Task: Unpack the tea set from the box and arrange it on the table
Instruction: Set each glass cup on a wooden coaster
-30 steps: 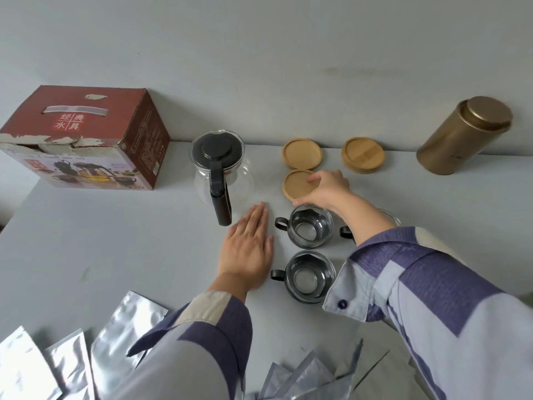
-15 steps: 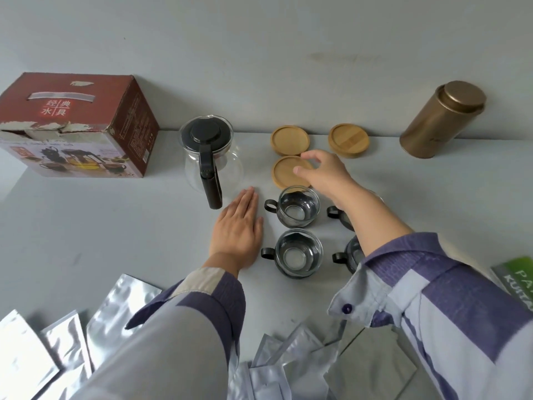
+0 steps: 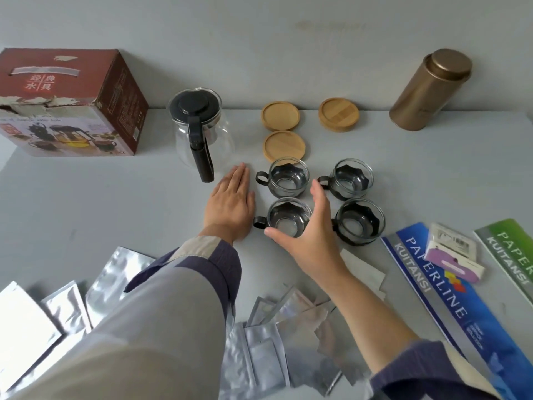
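The glass teapot (image 3: 202, 134) with its black lid and handle stands on the grey table (image 3: 86, 203), and everything else is placed from it. To its left sits the red cardboard box (image 3: 69, 102), torn along its top edge. To its right lie three round wooden coasters: two in a row near the wall (image 3: 280, 115) (image 3: 338, 114) and a third (image 3: 284, 146) just in front of the first. In front of the coasters, right of the teapot's handle, four glass cups with dark holders stand in a square (image 3: 289, 180) (image 3: 351, 179) (image 3: 289, 216) (image 3: 360, 220). The left hand (image 3: 230, 203) lies flat on the table, fingers straight and together, just in front of the teapot's handle and beside the cups. The right hand (image 3: 308, 235) is spread open around the near left cup, thumb at its front rim, gripping nothing. Far right of the teapot, a gold tin (image 3: 429, 90) stands against the wall.
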The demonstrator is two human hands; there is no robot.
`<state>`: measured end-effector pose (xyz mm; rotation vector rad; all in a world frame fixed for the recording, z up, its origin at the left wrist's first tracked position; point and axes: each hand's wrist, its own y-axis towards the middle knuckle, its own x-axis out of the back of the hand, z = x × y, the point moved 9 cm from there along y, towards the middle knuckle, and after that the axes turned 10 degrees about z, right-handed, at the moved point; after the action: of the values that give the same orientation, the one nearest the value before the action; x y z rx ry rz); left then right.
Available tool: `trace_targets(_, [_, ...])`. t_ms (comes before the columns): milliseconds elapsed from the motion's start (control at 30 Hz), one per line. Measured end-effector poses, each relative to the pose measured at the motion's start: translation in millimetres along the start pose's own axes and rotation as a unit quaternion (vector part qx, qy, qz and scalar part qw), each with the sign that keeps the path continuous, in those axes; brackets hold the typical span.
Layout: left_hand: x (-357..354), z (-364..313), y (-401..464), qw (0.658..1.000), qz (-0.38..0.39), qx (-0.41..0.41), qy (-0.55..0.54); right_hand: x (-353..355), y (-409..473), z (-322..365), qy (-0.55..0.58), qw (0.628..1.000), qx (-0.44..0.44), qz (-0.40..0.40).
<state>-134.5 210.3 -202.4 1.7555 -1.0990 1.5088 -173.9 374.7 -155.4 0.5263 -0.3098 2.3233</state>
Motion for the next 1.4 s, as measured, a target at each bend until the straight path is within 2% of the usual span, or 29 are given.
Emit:
trace_targets(133, [-1,0,0,1.000,0.000,-0.005,-0.001,-14,-8,-20,0.044,0.998,-0.018,-0.043])
trace_targets(333, [1,0,-1,1.000,-0.004,-0.005,-0.008,-15,-13,-32,0.043,0.994,-0.039,-0.094])
trace_targets(567, [0,-2,-2,1.000,0.001,-0.003,-0.008,-8,-16,-30,0.035,0.993,-0.027,-0.110])
trace_targets(700, [-2,-1,0,1.000,0.010,-0.003,-0.013,10,-10,-1,0.033,0.993,0.017,-0.115])
trace_targets(967, [0,0,-1,1.000,-0.010,-0.002,-0.019,60,84,46,0.038,0.991,0.055,-0.113])
trace_targets(1200, [-1,4,3,1.000,-0.015,0.001,-0.021,61,193,30,0.016,0.995,-0.015,-0.100])
trace_targets(1400, [2,6,4,0.999,-0.025,-0.001,-0.047,42,238,12,-0.007,0.994,-0.053,-0.090])
